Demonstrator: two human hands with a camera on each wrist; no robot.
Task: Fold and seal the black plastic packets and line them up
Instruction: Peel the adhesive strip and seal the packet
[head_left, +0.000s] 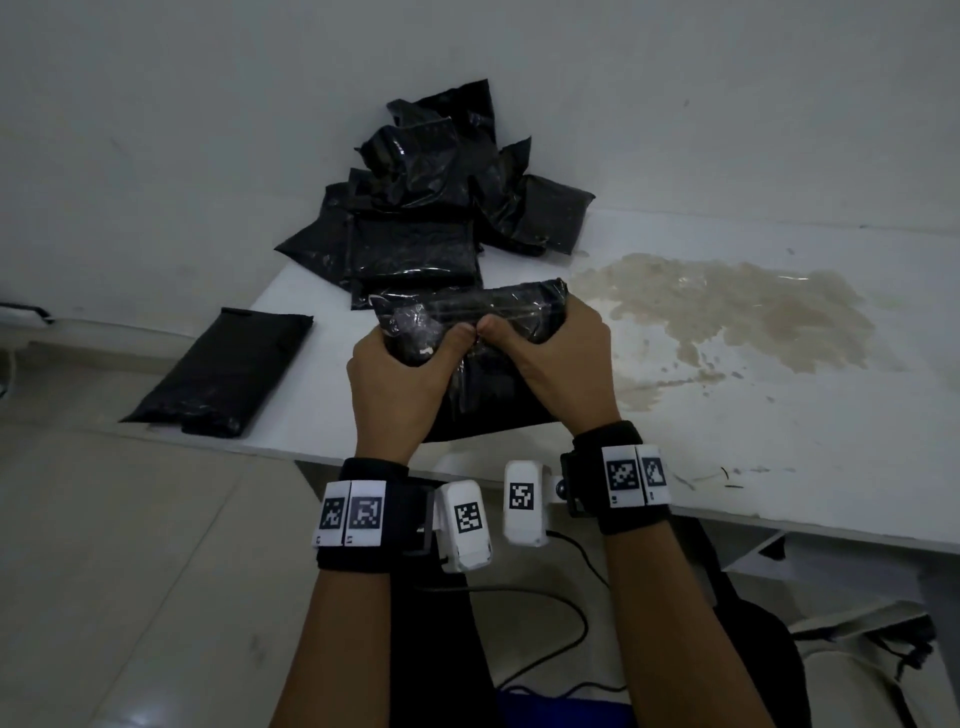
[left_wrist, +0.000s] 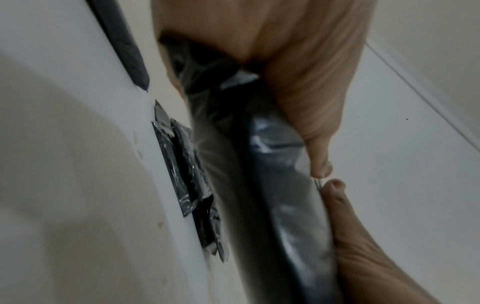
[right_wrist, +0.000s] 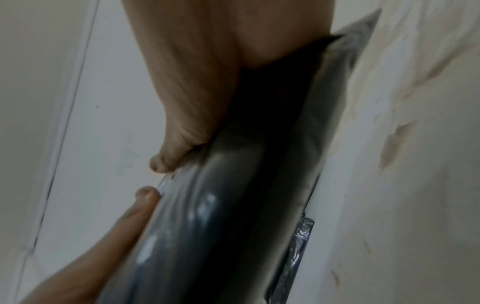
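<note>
Head view: a black packet (head_left: 470, 332) is held up off the near edge of a white table (head_left: 779, 415), gripped at its top by both hands. A slip is judged the main risk: the plastic looks glossy, so the folded top could spring open if either thumb eased off before the seal is pressed, and a crooked crease could be set if one hand pulled harder than the other. The left hand (head_left: 397, 384) is clamped on the packet's left side, the right hand (head_left: 563, 364) on its right side; both thumbs are laid on the near face, tips almost touching at the middle, while the fingers are wrapped behind the top edge, out of sight. Wrist views, though blurred, show the two thumb tips close together along one packet edge. Behind the packet, a pile (head_left: 431, 208) of more black packets is heaped at the table's far edge, against the wall. Well apart to the left, one flat packet (head_left: 218, 374) is laid alone on the table. To the right, a brown stain (head_left: 727, 306) is spread over the tabletop.
</note>
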